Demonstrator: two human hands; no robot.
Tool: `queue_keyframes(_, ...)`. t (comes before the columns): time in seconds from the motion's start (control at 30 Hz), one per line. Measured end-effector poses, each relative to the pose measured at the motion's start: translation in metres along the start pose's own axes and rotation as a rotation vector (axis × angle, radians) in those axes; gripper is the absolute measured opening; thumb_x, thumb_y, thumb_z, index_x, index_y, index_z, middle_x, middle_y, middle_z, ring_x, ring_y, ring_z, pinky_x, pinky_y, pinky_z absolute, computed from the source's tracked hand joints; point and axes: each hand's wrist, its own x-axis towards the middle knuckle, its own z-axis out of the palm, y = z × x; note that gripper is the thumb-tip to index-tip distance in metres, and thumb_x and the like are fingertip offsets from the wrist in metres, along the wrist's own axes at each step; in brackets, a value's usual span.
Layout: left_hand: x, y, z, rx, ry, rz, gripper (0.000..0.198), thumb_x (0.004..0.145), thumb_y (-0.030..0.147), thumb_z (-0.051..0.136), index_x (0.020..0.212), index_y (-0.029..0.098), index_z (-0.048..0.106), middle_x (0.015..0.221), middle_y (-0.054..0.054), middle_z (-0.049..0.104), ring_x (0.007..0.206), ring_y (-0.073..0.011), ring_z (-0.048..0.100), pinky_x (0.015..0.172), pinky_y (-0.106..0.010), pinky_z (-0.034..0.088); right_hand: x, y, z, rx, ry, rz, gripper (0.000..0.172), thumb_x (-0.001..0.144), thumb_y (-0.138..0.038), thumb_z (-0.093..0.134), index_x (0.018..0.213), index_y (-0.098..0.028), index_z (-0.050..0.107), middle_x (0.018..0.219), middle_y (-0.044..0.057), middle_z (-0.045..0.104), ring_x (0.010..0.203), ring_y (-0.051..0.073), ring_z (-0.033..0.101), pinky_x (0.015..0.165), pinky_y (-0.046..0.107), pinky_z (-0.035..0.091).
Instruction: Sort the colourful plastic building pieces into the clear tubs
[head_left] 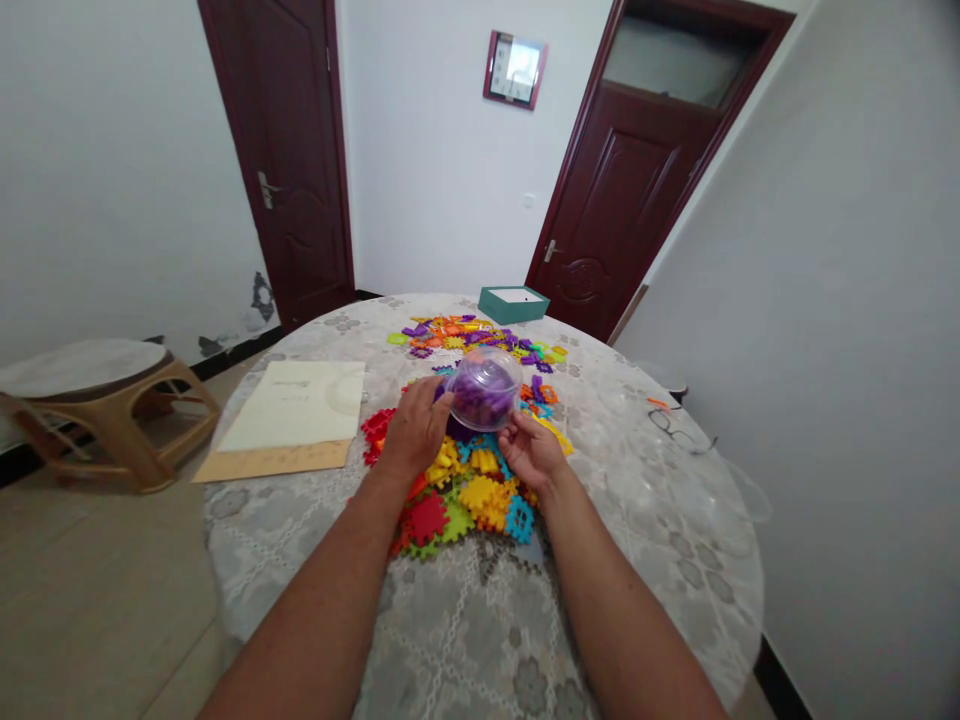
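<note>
A round clear plastic container [486,385] is held above the middle of the table, between my two hands. Purple plastic pieces show through it; whether all of them lie inside or some sit behind it, I cannot tell. My left hand [415,428] is closed on its left side, thumb along the edge. On the lower right rim, the fingers of my right hand [531,450] are curled and pinching. Beneath and around them are toothed building pieces: red ones [427,517], yellow ones [487,498] and a blue one [519,520].
More mixed colourful pieces [457,330] are scattered farther back, near a green box [514,304]. A cream paper sheet [296,405] lies at the left over a brown one. Eyeglasses [681,430] rest on the right of the round table [637,540]. A stool [105,410] stands left.
</note>
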Motion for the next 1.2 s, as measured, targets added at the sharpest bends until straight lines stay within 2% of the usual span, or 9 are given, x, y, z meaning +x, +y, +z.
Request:
queue_keyframes(0.13, -0.005, 0.005, 0.005, 0.137, 0.005, 0.077, 0.048, 0.107, 0.046, 0.043, 0.144, 0.019, 0.055, 0.146, -0.016, 0.06, 0.142, -0.0297, 0.051, 0.124, -0.053, 0.039, -0.001, -0.008, -0.009, 0.091, -0.044, 0.037, 0.01, 0.092, -0.016, 0.07, 0.088, -0.021, 0.062, 0.064, -0.005, 0.06, 0.059, 0.009, 0.064, 0.059, 0.016, 0.062)
queue_keyframes(0.3, -0.006, 0.011, 0.005, 0.219, 0.023, 0.119, 0.054, 0.103, 0.049, 0.052, 0.148, 0.019, 0.052, 0.15, -0.019, 0.055, 0.143, -0.0336, 0.05, 0.122, -0.056, 0.04, -0.007, -0.017, -0.015, 0.154, -0.076, -0.061, 0.007, 0.095, -0.02, 0.067, 0.096, -0.025, 0.063, 0.066, -0.006, 0.059, 0.061, 0.009, 0.062, 0.057, 0.018, 0.063)
queue_keyframes(0.6, -0.008, 0.032, 0.006, 0.273, -0.072, 0.196, 0.058, 0.101, 0.051, 0.055, 0.15, 0.021, 0.053, 0.152, -0.018, 0.054, 0.144, -0.0354, 0.048, 0.124, -0.059, 0.036, -0.014, -0.029, -0.019, 0.29, -0.09, -0.162, 0.009, 0.095, -0.015, 0.062, 0.092, -0.024, 0.062, 0.069, -0.005, 0.058, 0.065, 0.009, 0.062, 0.058, 0.014, 0.063)
queue_keyframes(0.77, -0.01, 0.037, 0.009, 0.257, -0.178, 0.249, 0.054, 0.098, 0.053, 0.06, 0.145, 0.028, 0.06, 0.15, -0.012, 0.058, 0.147, -0.037, 0.045, 0.124, -0.064, 0.033, -0.01, -0.037, -0.029, 0.284, 0.019, -0.269, 0.01, 0.092, -0.015, 0.065, 0.092, -0.024, 0.063, 0.066, -0.006, 0.057, 0.061, 0.008, 0.06, 0.055, 0.013, 0.06)
queue_keyframes(0.93, -0.01, 0.037, 0.007, 0.213, -0.259, 0.312, 0.053, 0.095, 0.051, 0.066, 0.142, 0.029, 0.063, 0.148, -0.01, 0.062, 0.148, -0.0368, 0.044, 0.125, -0.063, 0.032, -0.006, -0.035, -0.027, 0.22, 0.193, -0.392, 0.01, 0.089, -0.016, 0.07, 0.088, -0.023, 0.063, 0.064, -0.006, 0.057, 0.058, 0.008, 0.059, 0.055, 0.015, 0.059)
queue_keyframes(1.07, -0.005, 0.033, 0.002, 0.214, -0.223, 0.299, 0.045, 0.096, 0.053, 0.064, 0.133, 0.028, 0.07, 0.14, -0.011, 0.068, 0.14, -0.0352, 0.053, 0.122, -0.059, 0.038, -0.004, -0.028, -0.023, 0.139, 0.253, -0.425, 0.014, 0.088, -0.018, 0.074, 0.086, -0.022, 0.06, 0.063, -0.008, 0.058, 0.059, 0.007, 0.061, 0.062, 0.017, 0.061)
queue_keyframes(1.2, -0.001, 0.028, 0.001, 0.262, -0.151, 0.234, 0.041, 0.099, 0.048, 0.058, 0.127, 0.021, 0.071, 0.134, -0.015, 0.068, 0.128, -0.033, 0.06, 0.117, -0.054, 0.044, -0.005, -0.021, -0.015, 0.033, 0.207, -0.471, 0.02, 0.087, -0.027, 0.079, 0.089, -0.022, 0.06, 0.066, -0.008, 0.061, 0.063, 0.009, 0.064, 0.067, 0.022, 0.062)
